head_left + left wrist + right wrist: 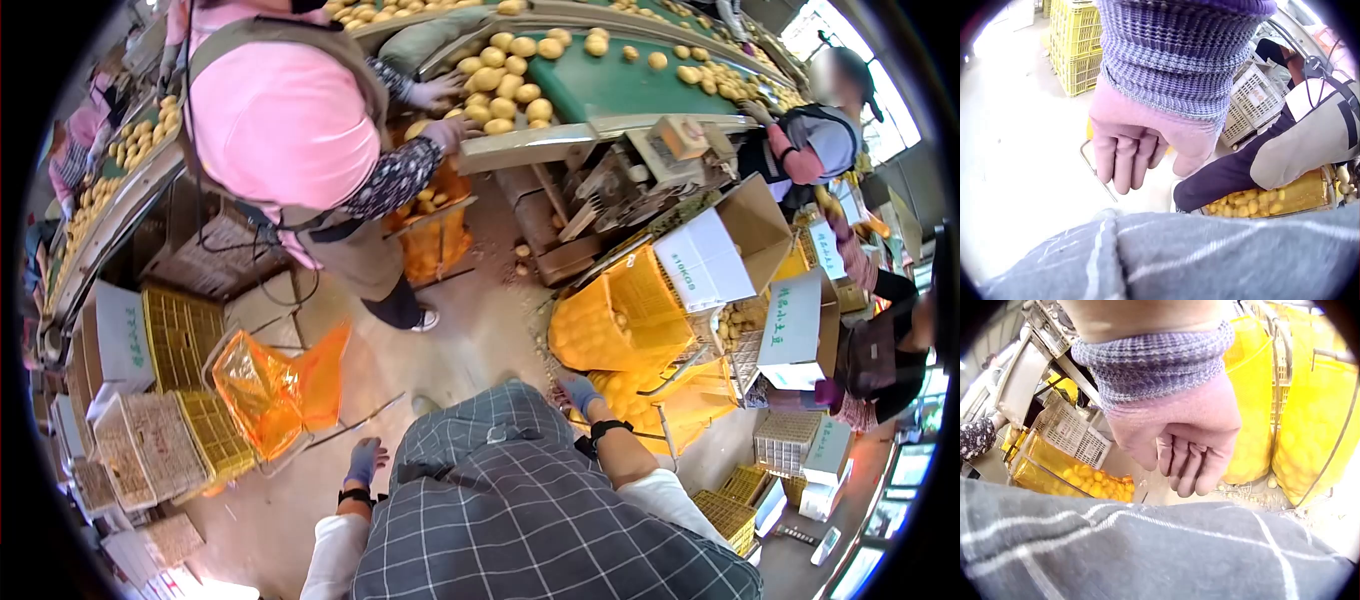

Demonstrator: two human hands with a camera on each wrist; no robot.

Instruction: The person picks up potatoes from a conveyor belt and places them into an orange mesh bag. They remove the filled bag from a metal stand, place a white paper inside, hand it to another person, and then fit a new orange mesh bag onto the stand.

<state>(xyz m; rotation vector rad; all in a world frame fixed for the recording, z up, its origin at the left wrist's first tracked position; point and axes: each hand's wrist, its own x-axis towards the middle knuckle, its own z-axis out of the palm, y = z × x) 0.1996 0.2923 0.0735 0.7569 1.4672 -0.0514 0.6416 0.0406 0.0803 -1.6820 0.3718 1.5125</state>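
Note:
My gloved left hand (367,460) hangs beside the checked apron (490,480), its fingers loosely bent around nothing. In the left wrist view that same hand (1141,137) hangs above the floor with relaxed fingers. On the other side, my gloved right hand (580,393) is held near yellow mesh bags (620,315) filled with potatoes. The right wrist view has this hand (1179,437) with fingers drooping, holding nothing, and a full yellow bag (1250,412) just past it. An orange mesh bag (270,385) hangs spread on a frame left of my left hand.
A person in pink (285,115) stands ahead, both hands at potatoes (500,85) by a green conveyor (600,85). Crates (150,450) stand at the left. Boxes (710,250) and other workers are at the right. A metal stand's leg (355,425) reaches toward my left hand.

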